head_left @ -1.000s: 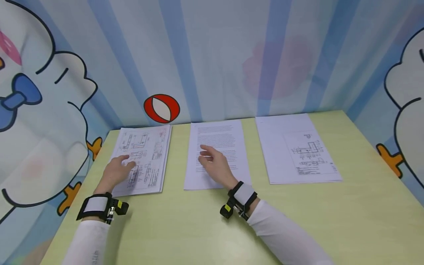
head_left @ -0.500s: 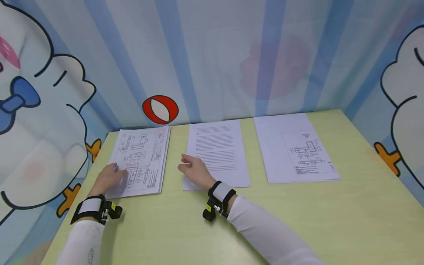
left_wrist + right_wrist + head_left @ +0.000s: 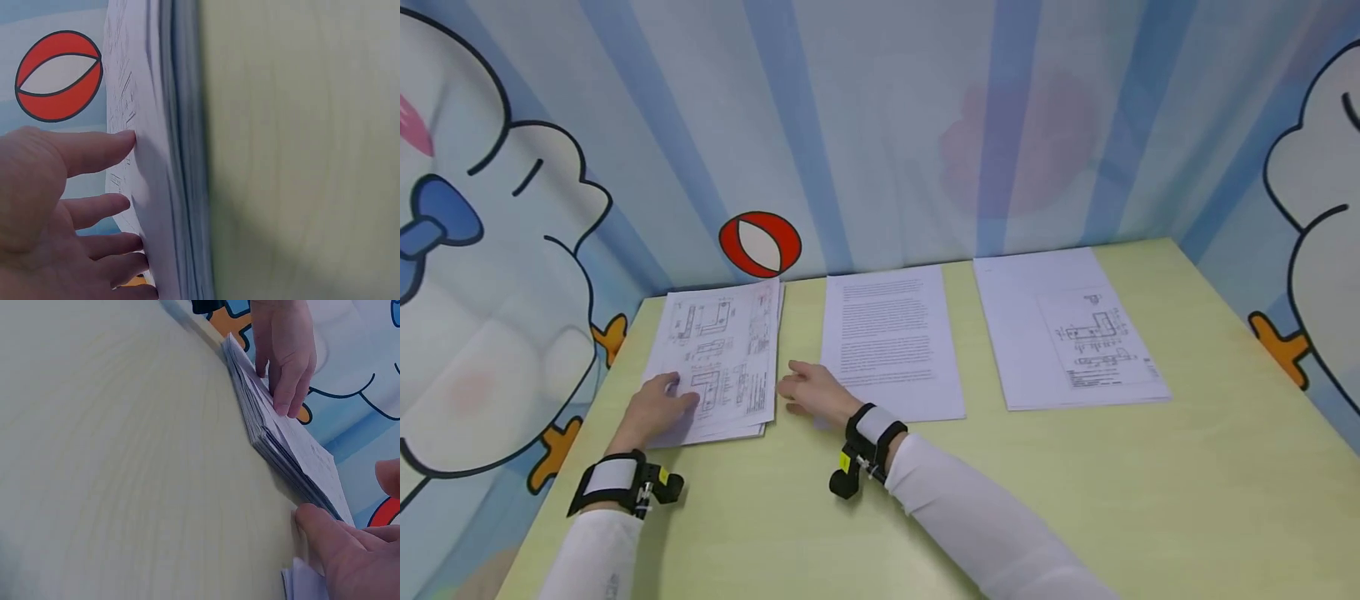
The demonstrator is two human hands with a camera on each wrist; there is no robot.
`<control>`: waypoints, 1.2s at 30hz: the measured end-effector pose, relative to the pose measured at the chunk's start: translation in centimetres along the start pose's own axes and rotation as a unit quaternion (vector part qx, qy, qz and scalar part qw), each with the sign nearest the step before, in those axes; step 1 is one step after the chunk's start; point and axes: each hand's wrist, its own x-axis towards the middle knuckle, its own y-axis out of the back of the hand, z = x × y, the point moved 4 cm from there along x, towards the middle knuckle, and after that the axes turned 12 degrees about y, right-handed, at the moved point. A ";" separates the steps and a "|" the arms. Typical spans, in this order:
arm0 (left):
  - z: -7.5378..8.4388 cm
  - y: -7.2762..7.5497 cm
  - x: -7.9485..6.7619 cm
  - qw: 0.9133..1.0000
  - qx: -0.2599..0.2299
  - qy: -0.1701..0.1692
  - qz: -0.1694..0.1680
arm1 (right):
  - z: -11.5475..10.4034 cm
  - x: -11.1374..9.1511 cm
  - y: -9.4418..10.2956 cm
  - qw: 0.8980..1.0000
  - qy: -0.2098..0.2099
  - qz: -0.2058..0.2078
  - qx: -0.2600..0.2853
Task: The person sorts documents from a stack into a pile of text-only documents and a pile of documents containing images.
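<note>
A thick stack of printed sheets (image 3: 722, 350) lies at the table's left, its top sheet bearing technical drawings. My left hand (image 3: 655, 410) rests its fingertips on the lower left of that top sheet. In the left wrist view, the extended fingers (image 3: 103, 150) touch the paper, and the layered edge of the stack (image 3: 181, 175) shows beside them. The top sheet sits slightly askew over those beneath. My right hand (image 3: 816, 393) reaches across to the stack's right edge, fingertips right at it. The right wrist view has the right hand (image 3: 356, 556) beside the stack's edge (image 3: 275, 456).
A pile with a page of text (image 3: 887, 333) lies in the middle, partly under my right hand. Farther right lies a paper with one drawing (image 3: 1030, 350). Behind the pale green table (image 3: 1075, 500) hangs a striped cartoon curtain (image 3: 895, 125).
My right hand has moved left and down from over the text page to the stack's edge. My left hand moved slightly lower on the stack. The top sheet has shifted askew.
</note>
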 end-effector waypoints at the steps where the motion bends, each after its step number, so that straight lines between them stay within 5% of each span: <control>1: 0.1 -0.1 -0.1 1.000 0.002 -0.003 0.001 | 0.1 0.1 -0.2 1.000 -0.007 0.001 0.020; 8: 0.8 -0.6 -0.7 1.000 -0.011 -0.010 -0.007 | 0.6 0.3 -0.4 0.996 -0.010 0.003 0.083; 22: 2.9 -1.8 -2.7 0.998 -0.026 -0.060 -0.019 | 0.7 0.1 -0.1 0.997 -0.020 0.050 0.053; 28: 2.7 -1.6 -2.6 0.998 -0.041 -0.038 0.001 | 0.6 -0.3 0.3 0.996 -0.009 0.080 0.040; 36: 2.0 -0.9 -2.3 0.992 -0.123 0.017 0.022 | -0.7 -1.0 1.7 0.997 0.023 0.076 0.025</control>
